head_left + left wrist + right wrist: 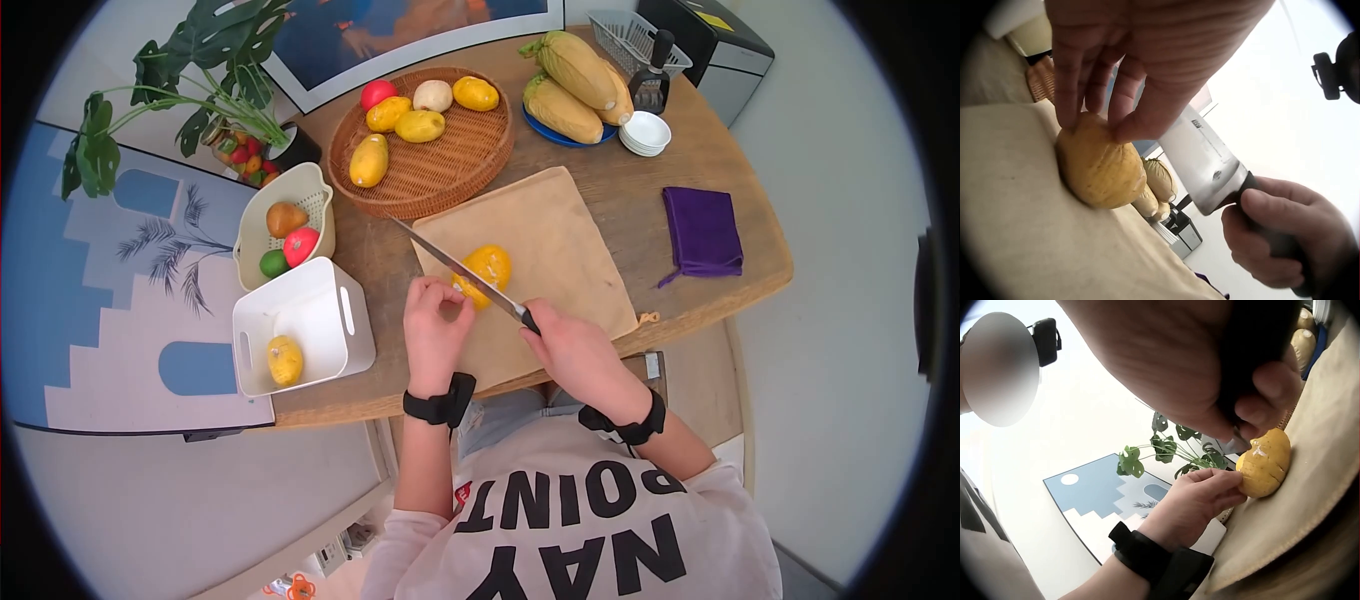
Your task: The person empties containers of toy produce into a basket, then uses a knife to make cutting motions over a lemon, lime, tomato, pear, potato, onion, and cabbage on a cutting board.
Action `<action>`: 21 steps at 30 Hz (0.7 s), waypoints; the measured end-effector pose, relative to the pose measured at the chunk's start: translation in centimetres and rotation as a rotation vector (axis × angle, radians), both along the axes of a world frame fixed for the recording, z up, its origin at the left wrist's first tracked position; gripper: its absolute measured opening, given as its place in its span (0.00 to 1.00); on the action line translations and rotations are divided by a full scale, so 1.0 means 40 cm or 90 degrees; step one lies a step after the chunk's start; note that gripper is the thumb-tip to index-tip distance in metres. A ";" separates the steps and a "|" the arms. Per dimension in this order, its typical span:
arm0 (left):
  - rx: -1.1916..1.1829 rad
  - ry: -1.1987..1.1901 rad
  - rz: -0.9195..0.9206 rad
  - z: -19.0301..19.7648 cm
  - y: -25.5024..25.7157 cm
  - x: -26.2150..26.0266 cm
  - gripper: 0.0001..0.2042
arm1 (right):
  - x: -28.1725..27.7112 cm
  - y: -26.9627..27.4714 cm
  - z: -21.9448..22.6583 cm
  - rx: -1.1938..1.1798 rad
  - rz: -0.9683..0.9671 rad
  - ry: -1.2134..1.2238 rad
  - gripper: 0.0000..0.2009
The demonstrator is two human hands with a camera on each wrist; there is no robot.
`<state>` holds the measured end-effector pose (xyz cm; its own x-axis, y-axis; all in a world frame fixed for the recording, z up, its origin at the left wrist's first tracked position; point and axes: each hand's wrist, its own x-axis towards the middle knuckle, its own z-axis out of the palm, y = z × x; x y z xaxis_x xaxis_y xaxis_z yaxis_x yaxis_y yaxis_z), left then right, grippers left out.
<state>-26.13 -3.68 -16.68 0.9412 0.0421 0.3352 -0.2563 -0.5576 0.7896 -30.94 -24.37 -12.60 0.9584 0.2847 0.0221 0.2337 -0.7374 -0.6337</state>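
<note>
A plump yellow fruit [492,263], perhaps a mango, lies on a tan cloth-like mat [560,240]. Dark lines and a pale patch mark its skin [1267,464]. My left hand [436,335] holds it by one end, fingertips and thumb on its surface [1100,165]. My right hand [582,352] grips the black handle of a kitchen knife [432,248]. In the head view the long blade passes diagonally across the fruit. Seen from the left wrist, the broad blade [1200,159] stands beside the fruit, behind the left thumb.
A wicker tray [440,180] with several fruits sits behind the mat. Left stand a white bin [355,325] holding one yellow fruit and a cream basket [322,190]. Husked corn [570,75], a dark bottle [651,90], white bowls [645,133] and a purple cloth [703,232] are rightward.
</note>
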 end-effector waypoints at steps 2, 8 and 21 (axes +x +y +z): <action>0.022 0.002 0.000 0.004 -0.001 0.001 0.08 | 0.001 -0.006 -0.003 -0.011 0.008 -0.003 0.11; 0.019 0.062 0.066 0.031 -0.023 0.003 0.23 | 0.005 -0.021 0.014 0.040 -0.077 0.014 0.12; 0.282 -0.073 -0.044 0.074 -0.053 0.030 0.18 | 0.026 -0.064 0.014 0.023 -0.124 -0.020 0.13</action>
<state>-24.93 -5.82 -13.70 0.8923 -0.1898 0.4096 -0.3766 -0.8134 0.4434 -29.92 -26.95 -12.04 0.9939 0.0922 0.0603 0.1091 -0.7473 -0.6555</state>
